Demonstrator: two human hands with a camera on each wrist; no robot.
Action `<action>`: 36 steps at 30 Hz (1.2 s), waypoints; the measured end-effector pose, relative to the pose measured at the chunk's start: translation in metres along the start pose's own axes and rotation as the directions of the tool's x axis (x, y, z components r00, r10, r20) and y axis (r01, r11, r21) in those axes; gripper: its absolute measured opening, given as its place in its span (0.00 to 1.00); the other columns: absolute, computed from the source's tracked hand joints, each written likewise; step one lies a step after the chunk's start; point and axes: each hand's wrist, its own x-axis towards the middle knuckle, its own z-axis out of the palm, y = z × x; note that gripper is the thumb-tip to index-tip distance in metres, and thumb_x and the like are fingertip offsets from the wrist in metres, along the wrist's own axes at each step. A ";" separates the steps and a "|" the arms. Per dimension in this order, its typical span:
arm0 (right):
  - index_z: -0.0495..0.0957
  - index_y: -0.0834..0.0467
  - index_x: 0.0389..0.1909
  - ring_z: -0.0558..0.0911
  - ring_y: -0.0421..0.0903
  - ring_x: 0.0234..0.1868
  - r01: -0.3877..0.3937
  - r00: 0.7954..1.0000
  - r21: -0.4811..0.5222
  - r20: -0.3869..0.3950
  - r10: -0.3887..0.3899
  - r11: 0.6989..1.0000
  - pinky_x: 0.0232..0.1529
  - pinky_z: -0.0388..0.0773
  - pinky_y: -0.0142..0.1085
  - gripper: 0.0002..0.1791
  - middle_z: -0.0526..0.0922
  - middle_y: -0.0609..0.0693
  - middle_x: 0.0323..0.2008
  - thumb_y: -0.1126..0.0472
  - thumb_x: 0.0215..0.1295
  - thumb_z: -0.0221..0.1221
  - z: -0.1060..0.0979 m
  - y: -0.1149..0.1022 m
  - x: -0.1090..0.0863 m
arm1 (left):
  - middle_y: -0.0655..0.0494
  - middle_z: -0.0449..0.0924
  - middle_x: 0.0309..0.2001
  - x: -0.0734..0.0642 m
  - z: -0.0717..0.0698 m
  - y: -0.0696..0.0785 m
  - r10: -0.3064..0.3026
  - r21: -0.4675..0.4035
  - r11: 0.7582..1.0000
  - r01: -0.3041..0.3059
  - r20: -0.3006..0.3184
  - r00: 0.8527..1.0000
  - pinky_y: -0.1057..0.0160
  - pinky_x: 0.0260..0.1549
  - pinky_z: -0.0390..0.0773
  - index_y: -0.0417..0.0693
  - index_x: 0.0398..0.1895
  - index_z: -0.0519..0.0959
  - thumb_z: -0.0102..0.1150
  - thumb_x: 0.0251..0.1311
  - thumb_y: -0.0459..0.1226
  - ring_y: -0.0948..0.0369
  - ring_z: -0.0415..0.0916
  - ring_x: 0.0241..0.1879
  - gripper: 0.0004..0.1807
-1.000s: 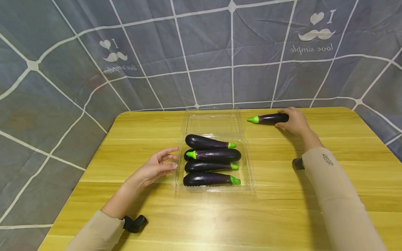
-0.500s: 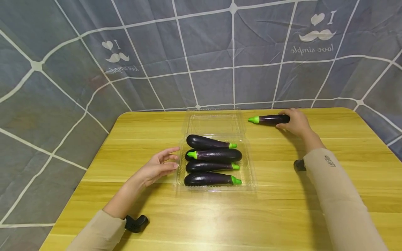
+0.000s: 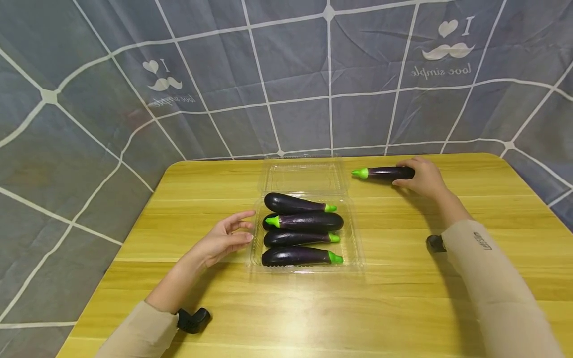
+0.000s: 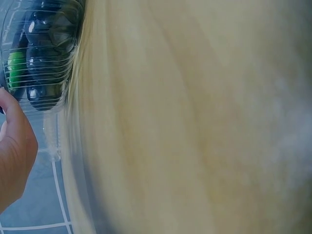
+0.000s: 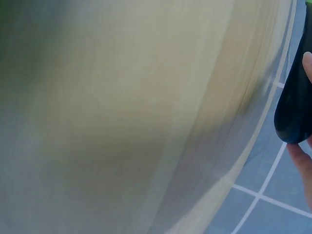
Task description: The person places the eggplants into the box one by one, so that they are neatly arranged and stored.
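Note:
My right hand [image 3: 423, 177] grips the thick end of an eggplant [image 3: 387, 173] at the back right of the table, thumb on the near side. Its green stem points left, toward the lid. In the right wrist view the eggplant [image 5: 295, 102] shows at the right edge with fingertips around it. A clear plastic box [image 3: 353, 251] lies in the middle, holding several eggplants stacked in a column; one of them [image 3: 309, 221] lies over the others with its stem to the left. My left hand [image 3: 226, 237] hovers at the box's left side, fingers parted and relaxed, holding nothing.
The box's clear lid [image 3: 304, 178] is folded back flat behind it, near the table's far edge. A grey curtain [image 3: 300, 124] with white lines hangs behind and to the sides of the wooden table [image 3: 286, 313]. Black cameras sit at both wrists.
The right hand and its eggplant have shifted very slightly, with the right forearm moving a little to the right. The left hand and the box stay where they were.

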 end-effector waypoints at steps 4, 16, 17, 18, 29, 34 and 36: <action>0.76 0.69 0.48 0.72 0.65 0.45 0.008 1.000 0.009 -0.008 -0.008 1.000 0.46 0.67 0.58 0.27 0.75 0.68 0.42 0.61 0.47 0.70 -0.002 -0.002 -0.003 | 0.50 0.66 0.48 0.000 0.000 0.000 0.002 0.003 1.000 -0.002 0.003 1.000 0.69 0.40 0.78 0.37 0.70 0.52 0.52 0.58 0.23 0.65 0.74 0.36 0.36; 0.77 0.68 0.47 0.73 0.63 0.43 0.039 0.998 0.027 -0.059 -0.038 0.999 0.42 0.69 0.56 0.27 0.76 0.66 0.41 0.61 0.45 0.72 -0.009 -0.013 -0.018 | 0.51 0.66 0.47 -0.001 -0.001 0.000 -0.009 0.017 1.000 0.009 0.001 1.000 0.68 0.41 0.78 0.37 0.70 0.52 0.51 0.58 0.23 0.65 0.74 0.36 0.36; 0.77 0.68 0.47 0.73 0.63 0.42 0.039 0.997 0.026 -0.061 -0.038 0.999 0.41 0.69 0.55 0.27 0.76 0.66 0.41 0.61 0.45 0.72 -0.010 -0.014 -0.019 | 0.51 0.66 0.47 -0.001 -0.001 0.000 -0.009 0.018 1.000 0.009 0.001 1.000 0.68 0.41 0.78 0.37 0.70 0.52 0.51 0.58 0.23 0.65 0.74 0.36 0.36; 0.77 0.68 0.47 0.73 0.63 0.42 0.039 0.997 0.024 -0.063 -0.037 0.999 0.41 0.69 0.55 0.28 0.76 0.66 0.41 0.61 0.45 0.72 -0.012 -0.015 -0.021 | 0.51 0.66 0.47 -0.001 -0.001 0.000 -0.008 0.019 1.000 0.008 0.002 1.000 0.68 0.41 0.78 0.37 0.70 0.52 0.52 0.58 0.23 0.65 0.74 0.36 0.36; 0.77 0.67 0.49 0.73 0.62 0.42 0.052 0.997 0.013 -0.057 -0.051 0.999 0.39 0.70 0.55 0.28 0.76 0.66 0.42 0.61 0.46 0.71 -0.023 -0.024 -0.034 | 0.51 0.67 0.47 -0.004 0.003 -0.003 -0.010 0.013 1.000 0.010 -0.009 1.000 0.68 0.41 0.78 0.38 0.70 0.52 0.52 0.57 0.23 0.64 0.75 0.36 0.37; 0.78 0.66 0.48 0.73 0.63 0.44 0.080 0.995 0.012 -0.062 -0.079 0.997 0.41 0.70 0.56 0.28 0.76 0.66 0.44 0.61 0.44 0.72 -0.026 -0.027 -0.039 | 0.51 0.66 0.47 -0.006 0.006 -0.005 -0.006 0.013 1.000 0.006 -0.012 1.000 0.69 0.40 0.78 0.38 0.70 0.52 0.52 0.58 0.23 0.64 0.74 0.36 0.37; 0.78 0.66 0.47 0.73 0.62 0.44 0.093 0.993 0.009 -0.068 -0.092 0.996 0.40 0.70 0.56 0.28 0.76 0.66 0.43 0.61 0.43 0.72 -0.027 -0.029 -0.042 | 0.51 0.66 0.47 -0.007 0.007 -0.006 -0.003 0.014 1.000 0.003 -0.011 1.000 0.69 0.40 0.78 0.38 0.70 0.52 0.52 0.58 0.23 0.64 0.74 0.36 0.36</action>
